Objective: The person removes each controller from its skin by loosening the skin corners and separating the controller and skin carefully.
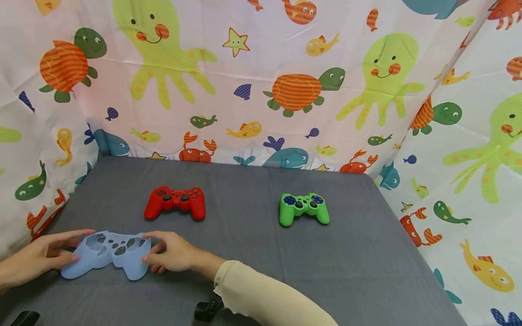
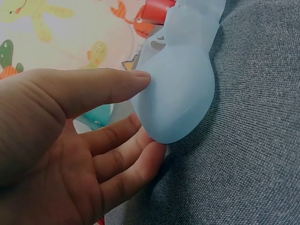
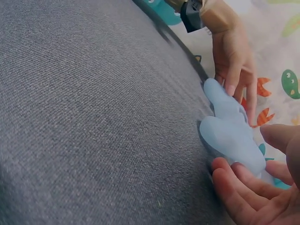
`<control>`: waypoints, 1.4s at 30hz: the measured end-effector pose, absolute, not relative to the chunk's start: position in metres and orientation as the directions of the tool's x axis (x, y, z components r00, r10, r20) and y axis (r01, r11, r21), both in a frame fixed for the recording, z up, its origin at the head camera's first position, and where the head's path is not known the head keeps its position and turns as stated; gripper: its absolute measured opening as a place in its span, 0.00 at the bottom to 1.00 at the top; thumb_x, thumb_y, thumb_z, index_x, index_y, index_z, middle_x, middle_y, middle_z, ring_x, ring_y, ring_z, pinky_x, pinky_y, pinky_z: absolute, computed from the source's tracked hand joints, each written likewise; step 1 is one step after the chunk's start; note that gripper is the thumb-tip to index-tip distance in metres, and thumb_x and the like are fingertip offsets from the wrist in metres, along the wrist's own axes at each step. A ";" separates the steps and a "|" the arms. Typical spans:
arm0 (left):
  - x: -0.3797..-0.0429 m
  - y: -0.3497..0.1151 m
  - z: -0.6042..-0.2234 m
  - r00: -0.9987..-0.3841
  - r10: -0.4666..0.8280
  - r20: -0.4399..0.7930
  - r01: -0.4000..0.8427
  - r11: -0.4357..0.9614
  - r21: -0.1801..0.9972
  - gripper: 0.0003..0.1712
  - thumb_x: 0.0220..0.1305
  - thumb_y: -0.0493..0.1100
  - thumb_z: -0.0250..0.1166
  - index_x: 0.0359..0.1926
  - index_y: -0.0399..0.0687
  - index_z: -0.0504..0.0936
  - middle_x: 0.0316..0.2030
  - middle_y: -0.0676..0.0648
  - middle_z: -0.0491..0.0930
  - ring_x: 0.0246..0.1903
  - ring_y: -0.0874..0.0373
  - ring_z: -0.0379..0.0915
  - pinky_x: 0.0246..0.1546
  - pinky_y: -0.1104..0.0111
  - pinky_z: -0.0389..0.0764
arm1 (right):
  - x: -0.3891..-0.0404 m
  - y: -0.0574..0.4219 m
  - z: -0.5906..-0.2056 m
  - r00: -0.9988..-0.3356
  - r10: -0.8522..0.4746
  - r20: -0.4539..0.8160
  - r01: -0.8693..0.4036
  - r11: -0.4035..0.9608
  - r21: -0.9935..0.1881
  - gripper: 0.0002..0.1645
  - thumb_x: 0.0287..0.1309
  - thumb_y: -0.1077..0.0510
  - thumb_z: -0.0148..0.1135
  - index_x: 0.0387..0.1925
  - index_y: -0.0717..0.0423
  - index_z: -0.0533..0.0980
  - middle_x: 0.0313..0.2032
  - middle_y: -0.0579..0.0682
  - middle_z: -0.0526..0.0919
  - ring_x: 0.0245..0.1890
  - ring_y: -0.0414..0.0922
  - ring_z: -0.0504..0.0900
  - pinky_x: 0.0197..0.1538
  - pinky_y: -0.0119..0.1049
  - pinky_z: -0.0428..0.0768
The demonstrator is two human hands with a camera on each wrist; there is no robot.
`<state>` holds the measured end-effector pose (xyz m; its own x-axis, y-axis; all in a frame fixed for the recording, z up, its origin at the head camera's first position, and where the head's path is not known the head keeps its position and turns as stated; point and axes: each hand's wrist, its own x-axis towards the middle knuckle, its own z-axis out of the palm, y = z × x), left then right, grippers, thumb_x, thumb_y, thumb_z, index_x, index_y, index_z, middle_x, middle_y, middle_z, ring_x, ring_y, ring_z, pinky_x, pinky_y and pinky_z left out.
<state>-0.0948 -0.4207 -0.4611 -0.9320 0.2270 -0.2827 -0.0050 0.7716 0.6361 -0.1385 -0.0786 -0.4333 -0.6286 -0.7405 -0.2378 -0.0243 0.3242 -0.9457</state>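
The left hand [image 1: 41, 256], reaching in from eight o'clock, pinches one handle of a light-blue gamepad cover [image 1: 103, 258] at the grey table's [image 1: 346, 262] eight o'clock side. The cover lies at three o'clock from those fingers, long axis nine-to-three. Equally near, the right hand [image 1: 175, 253] grips the other handle, thumb and forefinger bent, forearm from four o'clock.
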 end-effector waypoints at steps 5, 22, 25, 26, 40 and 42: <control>-0.097 -0.415 -0.450 -0.937 0.160 -0.310 -0.068 0.789 0.611 0.38 0.78 0.53 0.54 0.73 0.29 0.59 0.65 0.19 0.64 0.48 0.55 0.79 0.36 0.62 0.84 | -0.139 -0.076 -0.431 -0.633 -0.740 -0.226 -0.060 0.338 -0.939 0.32 0.65 0.62 0.65 0.69 0.50 0.71 0.36 0.45 0.85 0.23 0.38 0.84 0.30 0.31 0.84; -0.091 -0.406 -0.436 -0.978 0.074 -0.195 -0.064 0.783 0.619 0.32 0.81 0.50 0.49 0.69 0.26 0.63 0.55 0.24 0.77 0.33 0.77 0.75 0.30 0.66 0.80 | -0.145 -0.040 -0.418 -0.591 -0.789 -0.168 -0.195 0.342 -0.919 0.23 0.70 0.59 0.61 0.64 0.57 0.73 0.44 0.50 0.85 0.27 0.42 0.86 0.33 0.28 0.82; -0.095 -0.404 -0.429 -0.985 0.080 -0.154 -0.031 0.790 0.612 0.31 0.81 0.49 0.50 0.69 0.26 0.63 0.55 0.23 0.76 0.33 0.77 0.74 0.30 0.67 0.80 | -0.148 -0.029 -0.415 -0.588 -0.797 -0.136 -0.233 0.327 -0.916 0.23 0.70 0.58 0.61 0.64 0.57 0.73 0.48 0.52 0.85 0.30 0.42 0.87 0.35 0.27 0.82; -0.096 -0.402 -0.426 -0.986 0.086 -0.139 -0.017 0.791 0.611 0.30 0.80 0.48 0.50 0.69 0.27 0.63 0.56 0.22 0.76 0.33 0.78 0.75 0.30 0.68 0.80 | -0.148 -0.026 -0.414 -0.590 -0.797 -0.127 -0.246 0.327 -0.912 0.23 0.70 0.58 0.61 0.64 0.57 0.73 0.48 0.52 0.85 0.31 0.42 0.87 0.36 0.26 0.82; -0.104 -0.362 -0.405 -0.989 0.144 0.036 0.129 0.711 0.691 0.27 0.76 0.44 0.58 0.68 0.34 0.69 0.46 0.82 0.70 0.40 0.85 0.75 0.33 0.73 0.82 | -0.148 0.009 -0.402 -0.638 -0.770 -0.011 -0.346 0.300 -0.889 0.19 0.70 0.57 0.62 0.61 0.53 0.76 0.47 0.52 0.84 0.35 0.42 0.87 0.39 0.24 0.80; -0.105 -0.355 -0.402 -0.987 0.156 0.045 0.142 0.698 0.702 0.26 0.76 0.44 0.58 0.68 0.35 0.69 0.46 0.84 0.69 0.40 0.83 0.76 0.34 0.74 0.82 | -0.147 0.014 -0.400 -0.647 -0.762 -0.001 -0.348 0.297 -0.889 0.19 0.70 0.57 0.61 0.61 0.52 0.76 0.47 0.53 0.84 0.37 0.46 0.87 0.40 0.24 0.80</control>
